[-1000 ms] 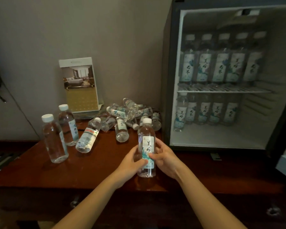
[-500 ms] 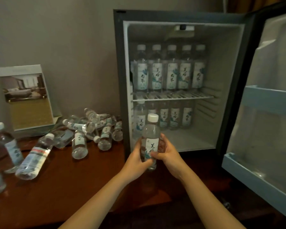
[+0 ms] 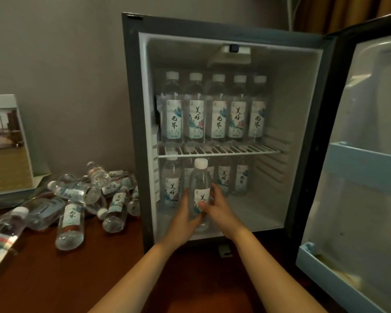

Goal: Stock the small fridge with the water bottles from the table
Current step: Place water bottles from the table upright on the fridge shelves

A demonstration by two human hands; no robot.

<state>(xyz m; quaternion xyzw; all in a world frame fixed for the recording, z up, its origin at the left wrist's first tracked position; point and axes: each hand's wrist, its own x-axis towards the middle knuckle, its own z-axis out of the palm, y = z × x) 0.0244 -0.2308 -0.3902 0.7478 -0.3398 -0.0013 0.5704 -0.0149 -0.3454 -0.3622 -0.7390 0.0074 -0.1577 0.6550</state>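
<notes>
An upright water bottle [image 3: 199, 190] with a white cap stands on the lower floor of the small fridge [image 3: 303, 123], near its front. My left hand [image 3: 185, 214] cups its left side and my right hand [image 3: 217, 207] holds its right side, thumb across the label. Several bottles stand in a row on the wire shelf [image 3: 253, 150] above, and several more stand behind the held bottle on the lower level. A pile of lying bottles [image 3: 95, 193] rests on the wooden table [image 3: 77, 279] left of the fridge.
The fridge door [image 3: 366, 177] hangs open at the right, its blue door shelves jutting out. A standing brochure card [image 3: 5, 145] leans at the far left by the wall. A larger bottle [image 3: 2, 242] lies at the table's left edge.
Both hands have carried the bottle forward from above the table edge into the fridge's lower compartment. The view has moved closer to the fridge.
</notes>
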